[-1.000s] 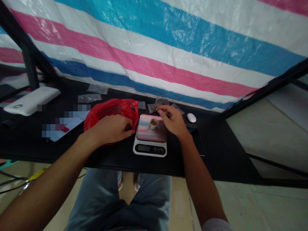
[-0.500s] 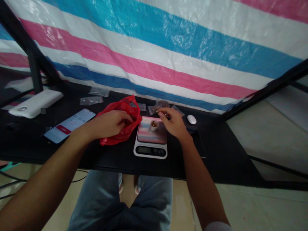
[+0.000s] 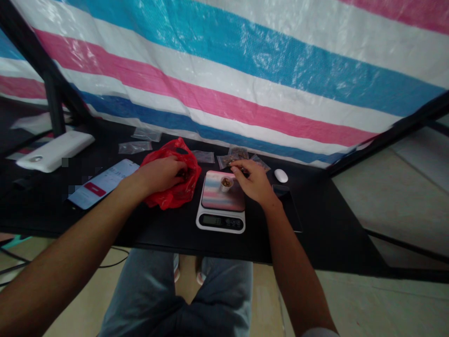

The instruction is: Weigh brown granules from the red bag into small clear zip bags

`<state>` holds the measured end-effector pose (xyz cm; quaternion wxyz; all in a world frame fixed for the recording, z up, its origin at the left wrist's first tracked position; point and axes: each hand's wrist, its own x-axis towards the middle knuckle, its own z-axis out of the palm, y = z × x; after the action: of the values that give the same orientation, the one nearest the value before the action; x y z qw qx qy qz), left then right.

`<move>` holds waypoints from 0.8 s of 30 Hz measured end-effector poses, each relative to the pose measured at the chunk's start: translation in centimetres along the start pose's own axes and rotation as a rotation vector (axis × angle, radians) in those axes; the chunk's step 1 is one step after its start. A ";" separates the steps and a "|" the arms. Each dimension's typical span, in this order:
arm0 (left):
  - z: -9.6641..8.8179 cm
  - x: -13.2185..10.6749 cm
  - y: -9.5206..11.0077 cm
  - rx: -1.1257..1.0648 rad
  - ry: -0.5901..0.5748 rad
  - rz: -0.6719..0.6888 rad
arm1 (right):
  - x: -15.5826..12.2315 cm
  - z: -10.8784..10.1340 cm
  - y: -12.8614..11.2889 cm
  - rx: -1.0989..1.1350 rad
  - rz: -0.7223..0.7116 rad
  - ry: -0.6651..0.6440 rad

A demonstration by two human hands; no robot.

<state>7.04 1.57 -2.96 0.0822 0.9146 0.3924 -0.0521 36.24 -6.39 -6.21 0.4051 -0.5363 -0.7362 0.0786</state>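
1. Left hand [image 3: 161, 175] is pressing into the red plastic bag [image 3: 170, 202], fingers curling over it, grip hidden.
2. Right hand [image 3: 254, 181] is pinching its fingers closed just beyond the small upright cup [image 3: 227, 184], mouth up, sitting on the digital kitchen scale [image 3: 220, 222].

A digital kitchen scale [image 3: 220, 222] bearing a small cup [image 3: 227, 184] stands between the left hand [image 3: 162, 175] and right hand [image 3: 253, 181]; a computer mouse [image 3: 281, 175] sits just beyond the right.

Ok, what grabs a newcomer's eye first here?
The striped pink, blue and white tarp fills the top of the view behind the black desk. On the desk, the red plastic bag lies under the left hand, and a small white cup stands on the digital scale beside the right hand.
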 end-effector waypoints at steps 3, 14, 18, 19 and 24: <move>-0.2 -0.3 0.0 0.008 -0.001 -0.061 | 0.1 -0.1 -0.2 -0.017 0.008 -0.022; -1.4 -0.3 -0.9 -0.017 -0.036 -0.025 | 0.1 -0.2 -0.3 -0.034 0.005 -0.037; -2.4 -0.7 -0.8 -0.045 -0.034 0.013 | 0.1 -0.3 -0.3 -0.034 -0.006 -0.030; -2.5 -0.7 -0.7 -0.061 -0.040 0.030 | 0.1 -0.3 -0.4 -0.034 -0.008 -0.029; -1.9 -0.6 -0.8 -0.157 -0.065 0.126 | 0.1 -0.3 -0.5 -0.031 -0.007 -0.041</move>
<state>6.13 2.09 -1.05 0.1695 0.9261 0.3341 -0.0453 36.06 -6.60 -5.69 0.3817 -0.5381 -0.7476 0.0767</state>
